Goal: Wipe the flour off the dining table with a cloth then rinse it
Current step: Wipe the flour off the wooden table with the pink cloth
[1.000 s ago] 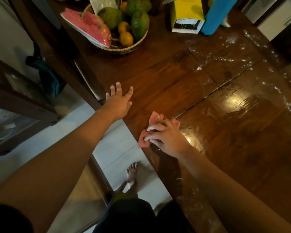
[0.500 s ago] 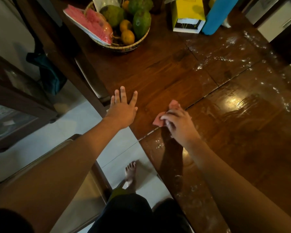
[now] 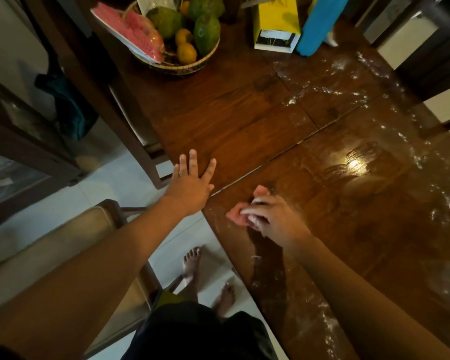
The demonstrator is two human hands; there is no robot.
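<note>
While our right hand (image 3: 276, 219) grips the crumpled pink cloth (image 3: 235, 216) in curled fingers at the near edge of the dark wooden dining table (image 3: 231, 120), our left hand (image 3: 190, 185) lies flat beside, fingers spread; white flour streaks (image 3: 292, 101) farther across await wiping, then rinsing.

You have one view only, worn on your head: a wide-angle lens looking forward and steeply down over the near edge of the tabletop (image 3: 244, 120). Your left hand (image 3: 190, 188), flat on the wood, and your right hand (image 3: 277, 220), gripping the cloth (image 3: 235, 216), sit close, near mid-frame, forearms entering from the bottom corners. The fruit basket (image 3: 194, 67) lies at the far top edge; your bare foot (image 3: 191, 266) on the floor (image 3: 109, 183) shows directly below.
</note>
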